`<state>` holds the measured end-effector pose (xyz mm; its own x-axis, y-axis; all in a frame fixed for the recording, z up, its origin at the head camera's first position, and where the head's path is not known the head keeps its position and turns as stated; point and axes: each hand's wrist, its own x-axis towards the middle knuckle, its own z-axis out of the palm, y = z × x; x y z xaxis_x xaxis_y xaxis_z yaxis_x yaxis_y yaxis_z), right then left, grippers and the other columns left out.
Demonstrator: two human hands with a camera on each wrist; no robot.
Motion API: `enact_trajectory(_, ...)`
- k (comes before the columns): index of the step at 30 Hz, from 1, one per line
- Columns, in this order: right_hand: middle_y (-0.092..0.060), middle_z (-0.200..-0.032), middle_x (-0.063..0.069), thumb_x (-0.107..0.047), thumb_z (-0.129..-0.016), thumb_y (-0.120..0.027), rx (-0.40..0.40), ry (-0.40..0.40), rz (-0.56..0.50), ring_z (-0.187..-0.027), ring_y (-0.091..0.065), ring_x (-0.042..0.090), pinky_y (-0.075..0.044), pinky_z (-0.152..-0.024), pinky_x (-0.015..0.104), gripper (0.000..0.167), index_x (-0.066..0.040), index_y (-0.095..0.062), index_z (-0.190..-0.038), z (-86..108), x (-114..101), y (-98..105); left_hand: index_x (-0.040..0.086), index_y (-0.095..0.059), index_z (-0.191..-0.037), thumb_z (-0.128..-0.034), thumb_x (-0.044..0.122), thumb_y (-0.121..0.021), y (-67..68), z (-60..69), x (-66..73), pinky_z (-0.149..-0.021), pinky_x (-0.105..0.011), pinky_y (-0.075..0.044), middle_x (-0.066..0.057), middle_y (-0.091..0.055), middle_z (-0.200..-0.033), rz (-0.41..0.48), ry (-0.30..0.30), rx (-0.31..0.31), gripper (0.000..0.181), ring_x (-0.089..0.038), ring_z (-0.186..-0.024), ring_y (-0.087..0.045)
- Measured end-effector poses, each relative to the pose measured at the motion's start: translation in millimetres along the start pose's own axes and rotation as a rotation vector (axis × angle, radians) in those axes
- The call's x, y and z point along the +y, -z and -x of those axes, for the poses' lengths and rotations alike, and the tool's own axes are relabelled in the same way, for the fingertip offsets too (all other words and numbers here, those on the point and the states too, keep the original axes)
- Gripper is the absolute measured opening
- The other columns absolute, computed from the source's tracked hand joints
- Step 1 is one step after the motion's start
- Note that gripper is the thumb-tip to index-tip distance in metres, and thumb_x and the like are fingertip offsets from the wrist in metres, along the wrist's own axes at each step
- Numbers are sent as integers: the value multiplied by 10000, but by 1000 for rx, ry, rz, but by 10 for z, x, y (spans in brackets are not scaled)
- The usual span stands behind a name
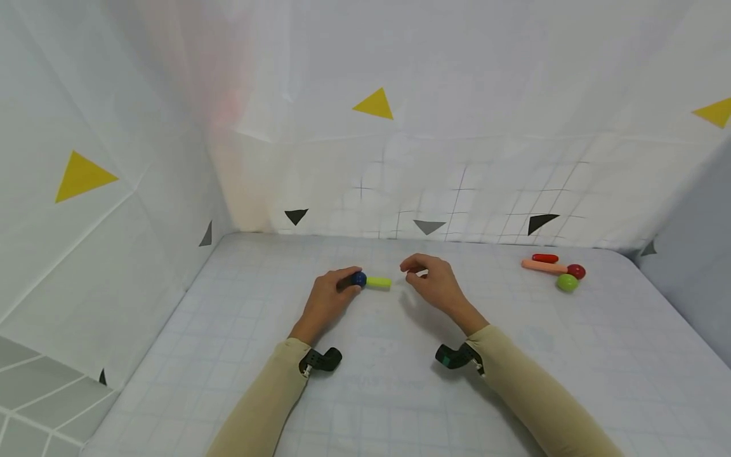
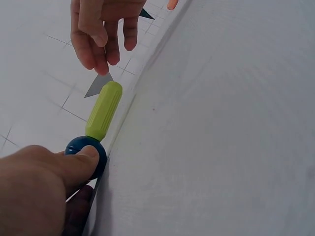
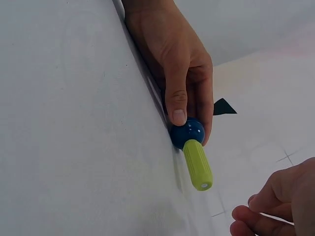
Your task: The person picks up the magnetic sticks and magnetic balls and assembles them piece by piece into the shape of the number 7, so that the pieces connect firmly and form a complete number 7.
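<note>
My left hand (image 1: 327, 299) pinches a dark blue ball (image 1: 359, 279) between thumb and fingers, low over the white tabletop. From the ball's right side sticks out a yellow-green ribbed rod (image 1: 379, 282), which points toward my other hand. In the right wrist view the rod (image 3: 198, 165) shows a small pale spot on its free end. My right hand (image 1: 436, 283) hovers just right of the rod, apart from it. Its fingers are loosely bent, and nothing shows between them in the left wrist view, where that hand (image 2: 110, 29) hangs beyond the rod's tip.
Toward the back right lie a short red rod (image 1: 545, 258), a longer salmon rod (image 1: 544, 266), a red ball (image 1: 576, 271) at its end and a green ball (image 1: 568, 283). White sheeting (image 1: 485, 146) with yellow and dark triangles stands behind the table.
</note>
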<state>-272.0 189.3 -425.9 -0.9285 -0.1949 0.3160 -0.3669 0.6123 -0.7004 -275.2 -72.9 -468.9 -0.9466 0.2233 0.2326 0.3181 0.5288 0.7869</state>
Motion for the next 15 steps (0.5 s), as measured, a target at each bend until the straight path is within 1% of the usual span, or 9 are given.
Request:
enact_trajectory(5,-746,-1081,93,-12,-962,-663,0,-2,7,-1022,-675,275,-572,-868,469,170,-28,-745,-1110,21,-1,41,222,-685,-1401,-983,180,-757,3,1,4,-1078,-430,-449,-68,-659,-1346,3,-1,4,426,-231,-1272,-582)
enact_trajectory(10,-745,-1079,81,-20,-965,-659,-1,-20,19,-1033,-674,275,-570,-871,465,172,-35,-746,-1113,27,7,72,222,-687,-1398,-982,174,-758,-5,-9,3,-1060,-425,-464,-68,-670,-1314,9,2,5,426,-223,-1236,-598)
enact_trajectory(15,-747,-1068,72,-24,-966,-664,1,-25,16,-1030,-679,272,-570,-868,464,164,-38,-747,-1107,38,16,96,230,-685,-1400,-984,186,-756,-15,-8,-4,-1063,-421,-462,-64,-667,-1317,0,14,4,425,-220,-1242,-594)
